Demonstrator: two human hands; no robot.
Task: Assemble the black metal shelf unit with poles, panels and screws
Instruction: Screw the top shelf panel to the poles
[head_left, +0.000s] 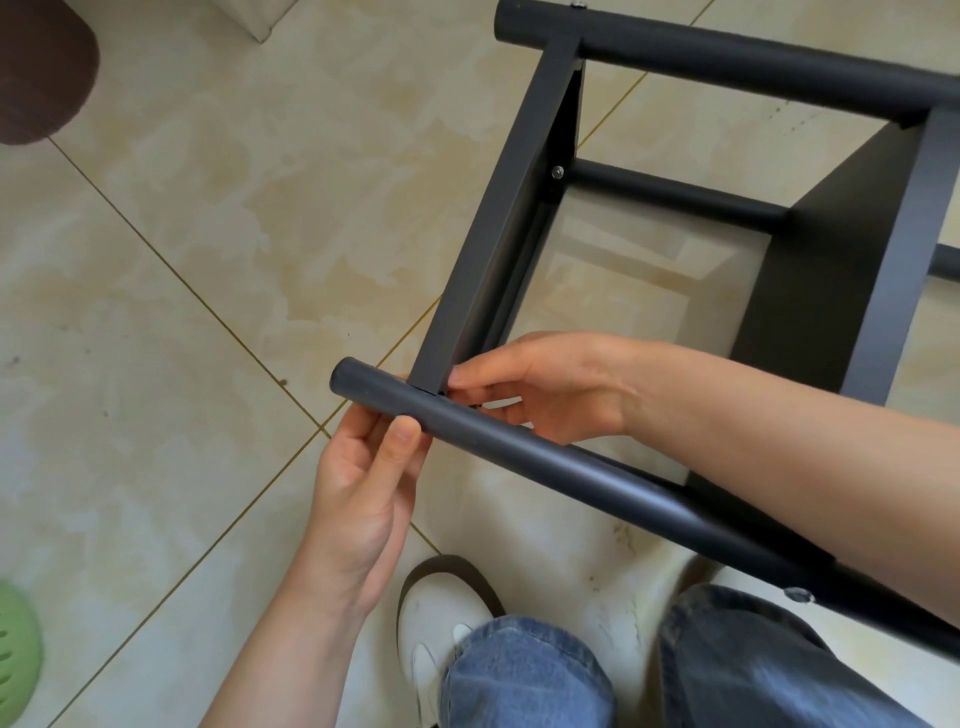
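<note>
My knees in blue jeans (524, 675) and one white shoe (436, 618) sit closest below me, planted on the tiled floor (208, 260) so I can crouch over the work. Just above them, my left hand (363, 493) cups the near pole (519, 452) close to its capped end, thumb laid along the top and the other fingers (363, 426) curled underneath, clamped on the tube; I judge that grip is there to keep the pole from rolling and to press it against the panel. My right hand (545, 389) reaches across from the other side, its fingertips gathered together at the corner where the end panel (498, 228) meets the pole. They seem to pinch something small there, probably a screw, but it is hidden by the fingers and I cannot tell for sure. The shelf unit (779, 234) lies on its side on the floor, which puts this joint up where I can reach it. The far pole (727, 62) is already joined to the same panel, and a screw head (558, 172) shows inside the panel on a lower pole, so I judge this corner is one of the joints left to fasten. A brown mat (41, 67) and a green perforated thing (15, 654) lie well apart at the left edge.
</note>
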